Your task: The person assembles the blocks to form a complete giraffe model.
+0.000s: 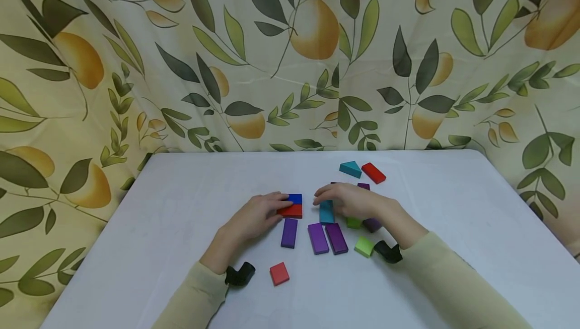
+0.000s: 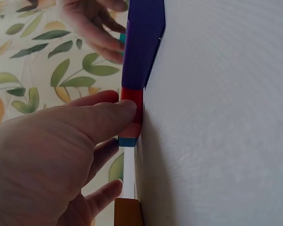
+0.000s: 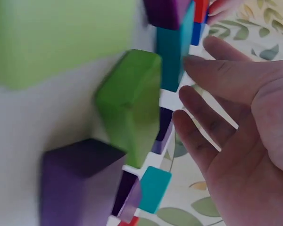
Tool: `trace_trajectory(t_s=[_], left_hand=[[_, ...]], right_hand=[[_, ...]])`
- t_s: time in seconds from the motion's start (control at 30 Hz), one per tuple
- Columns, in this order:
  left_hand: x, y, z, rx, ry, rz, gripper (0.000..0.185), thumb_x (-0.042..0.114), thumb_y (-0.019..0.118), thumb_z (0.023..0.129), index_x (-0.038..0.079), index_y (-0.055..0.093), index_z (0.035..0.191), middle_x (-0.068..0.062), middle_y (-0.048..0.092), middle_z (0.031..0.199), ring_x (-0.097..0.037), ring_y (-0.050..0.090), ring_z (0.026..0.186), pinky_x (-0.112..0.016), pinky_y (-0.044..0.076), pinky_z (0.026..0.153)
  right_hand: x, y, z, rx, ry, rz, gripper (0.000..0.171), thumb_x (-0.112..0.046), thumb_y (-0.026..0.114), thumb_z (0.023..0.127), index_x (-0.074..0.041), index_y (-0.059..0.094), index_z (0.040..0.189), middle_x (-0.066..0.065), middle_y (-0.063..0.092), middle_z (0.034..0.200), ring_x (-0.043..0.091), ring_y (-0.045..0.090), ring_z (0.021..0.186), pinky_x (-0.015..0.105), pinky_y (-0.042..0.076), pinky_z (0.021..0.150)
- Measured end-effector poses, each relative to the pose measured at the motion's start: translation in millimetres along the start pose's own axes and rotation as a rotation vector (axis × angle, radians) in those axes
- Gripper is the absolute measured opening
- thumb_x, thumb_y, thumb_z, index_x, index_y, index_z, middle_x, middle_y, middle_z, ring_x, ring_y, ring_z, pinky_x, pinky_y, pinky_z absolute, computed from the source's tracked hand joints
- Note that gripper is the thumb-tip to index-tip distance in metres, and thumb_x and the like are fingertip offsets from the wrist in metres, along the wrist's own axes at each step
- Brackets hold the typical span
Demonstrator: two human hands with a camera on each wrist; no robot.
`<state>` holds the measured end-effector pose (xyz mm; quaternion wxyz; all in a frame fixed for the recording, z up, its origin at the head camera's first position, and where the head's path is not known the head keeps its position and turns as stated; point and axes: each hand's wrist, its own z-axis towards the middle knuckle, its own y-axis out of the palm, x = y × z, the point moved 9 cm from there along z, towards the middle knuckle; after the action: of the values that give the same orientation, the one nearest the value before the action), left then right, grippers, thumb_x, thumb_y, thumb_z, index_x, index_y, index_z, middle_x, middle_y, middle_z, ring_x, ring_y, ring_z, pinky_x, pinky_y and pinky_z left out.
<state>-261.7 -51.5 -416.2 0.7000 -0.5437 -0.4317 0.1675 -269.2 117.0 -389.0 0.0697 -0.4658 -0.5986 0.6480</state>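
Observation:
My left hand (image 1: 257,218) holds a red block (image 1: 292,211) and a blue block (image 1: 296,199) that lie side by side. In the left wrist view the thumb (image 2: 120,113) presses the red block's near side, with the other fingers behind. My right hand (image 1: 358,202) hovers over a teal block (image 1: 326,214), its fingers loosely bent and nothing in its grip. The right wrist view shows its fingertips beside the teal block (image 3: 170,59) and a green block (image 3: 132,103). A purple block (image 1: 289,233) lies just in front of the red one.
Two more purple blocks (image 1: 318,239) lie in front of the teal one. A light green block (image 1: 364,247) is near the right wrist, a red square block (image 1: 279,273) near the front. Farther back lie a teal triangle (image 1: 350,169) and a red block (image 1: 373,173). An orange block (image 2: 127,212) stands beyond my left fingers.

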Motion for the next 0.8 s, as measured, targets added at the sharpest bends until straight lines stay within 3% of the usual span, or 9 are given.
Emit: trace_trajectory(t_s=[0.1, 0.37, 0.57, 0.8], left_hand=[[1.8, 0.4, -0.7, -0.002, 0.017, 0.014, 0.044, 0.017, 0.069, 0.098, 0.019, 0.063, 0.141, -0.001, 0.051, 0.150, -0.023, 0.044, 0.140, -0.041, 0.041, 0.110], [8.1, 2.6, -4.8, -0.033, 0.002, 0.014, 0.042, 0.018, 0.068, 0.098, 0.020, 0.064, 0.140, 0.000, 0.051, 0.150, -0.022, 0.042, 0.141, -0.039, 0.041, 0.110], [14.4, 4.4, -12.0, -0.050, 0.019, 0.011, 0.041, 0.021, 0.068, 0.099, 0.021, 0.064, 0.140, 0.001, 0.051, 0.150, -0.022, 0.042, 0.141, -0.041, 0.041, 0.110], [23.5, 5.0, -26.2, -0.041, 0.054, 0.018, 0.039, 0.021, 0.068, 0.099, 0.021, 0.066, 0.138, 0.003, 0.052, 0.149, -0.020, 0.042, 0.141, -0.039, 0.041, 0.110]], right_hand=[[1, 5, -7, -0.016, -0.002, -0.028, 0.046, 0.011, 0.056, 0.091, -0.010, 0.069, 0.130, 0.012, 0.055, 0.142, 0.039, 0.046, 0.135, 0.055, 0.042, 0.107], [4, 3, -19, 0.066, 0.014, -0.117, 0.033, 0.001, 0.071, 0.092, -0.010, 0.073, 0.123, 0.009, 0.063, 0.124, 0.034, 0.057, 0.119, 0.046, 0.052, 0.097], [1, 6, -28, 0.112, 0.040, -0.151, 0.033, -0.008, 0.078, 0.089, -0.010, 0.074, 0.122, 0.004, 0.066, 0.117, 0.028, 0.059, 0.113, 0.042, 0.054, 0.093], [-19, 16, -38, 0.158, -0.023, -0.199, 0.032, -0.015, 0.080, 0.088, -0.009, 0.075, 0.119, 0.000, 0.067, 0.105, 0.020, 0.062, 0.100, 0.036, 0.057, 0.086]])
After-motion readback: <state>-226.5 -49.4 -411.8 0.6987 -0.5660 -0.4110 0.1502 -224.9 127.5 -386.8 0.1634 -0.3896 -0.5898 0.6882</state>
